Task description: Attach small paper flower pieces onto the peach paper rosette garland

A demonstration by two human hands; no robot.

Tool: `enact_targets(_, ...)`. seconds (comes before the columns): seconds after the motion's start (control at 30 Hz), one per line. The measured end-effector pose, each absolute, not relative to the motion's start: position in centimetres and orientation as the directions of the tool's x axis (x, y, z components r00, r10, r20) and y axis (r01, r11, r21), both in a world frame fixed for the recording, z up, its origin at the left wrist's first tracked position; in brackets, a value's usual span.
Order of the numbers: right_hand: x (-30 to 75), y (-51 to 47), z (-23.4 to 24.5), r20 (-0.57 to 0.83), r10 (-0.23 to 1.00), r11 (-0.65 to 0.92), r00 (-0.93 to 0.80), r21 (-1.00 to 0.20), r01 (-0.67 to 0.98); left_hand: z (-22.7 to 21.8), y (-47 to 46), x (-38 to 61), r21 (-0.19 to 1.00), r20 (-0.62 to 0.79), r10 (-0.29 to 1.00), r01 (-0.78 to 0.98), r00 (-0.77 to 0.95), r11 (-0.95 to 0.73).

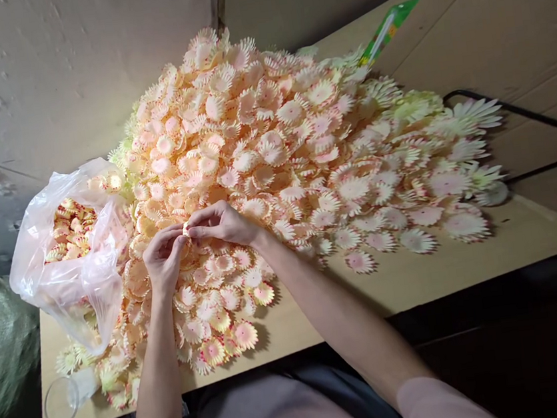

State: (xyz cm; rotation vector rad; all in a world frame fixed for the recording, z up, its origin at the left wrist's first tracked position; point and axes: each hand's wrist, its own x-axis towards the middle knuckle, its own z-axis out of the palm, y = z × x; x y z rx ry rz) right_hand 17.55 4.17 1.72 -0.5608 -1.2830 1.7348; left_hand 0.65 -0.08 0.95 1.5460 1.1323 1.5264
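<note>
A large heap of pale pink and cream artificial flower heads [272,149] with frilled edges covers much of the table. Over the heap's near left part, my left hand [163,252] and my right hand [223,225] meet at their fingertips. Both are closed in a pinch on one small pale yellow flower piece [185,229], mostly hidden by the fingers. Just left of my hands stands an open, thin plastic bag [99,270] holding small curled yellow-and-red flower pieces [72,229].
A clear plastic cup [62,403] lies on its side at the table's [358,294] near left corner. A green package [389,32] sticks up behind the heap. Black cables [534,114] run at the right. A green sack [3,354] stands left of the table, and walls rise behind.
</note>
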Motion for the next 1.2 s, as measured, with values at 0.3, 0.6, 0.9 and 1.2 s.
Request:
enact_targets(0.3,17.6,4.5,1.0,0.148,0.835,-0.079,-0.53,-0.921,-0.382,0.7,-0.1,0.5,0.916,0.391,0.918,0.125,-0.06,-0.382)
enact_targets(0.6,17.6,4.5,0.7,0.13,0.825,-0.107,-0.55,-0.92,-0.377,0.4,0.1,0.2,0.912,0.399,0.915,0.128,-0.058,-0.39)
enact_targets(0.9,17.9,4.4,1.1,0.164,0.803,-0.07,-0.573,-0.929,-0.364,0.7,0.2,0.4,0.919,0.383,0.919,0.138,-0.091,-0.369)
enact_targets(1.2,17.3,4.3,0.5,0.122,0.801,-0.124,-0.586,-0.925,-0.36,0.1,0.3,0.2,0.941,0.32,0.933,0.171,-0.162,-0.293)
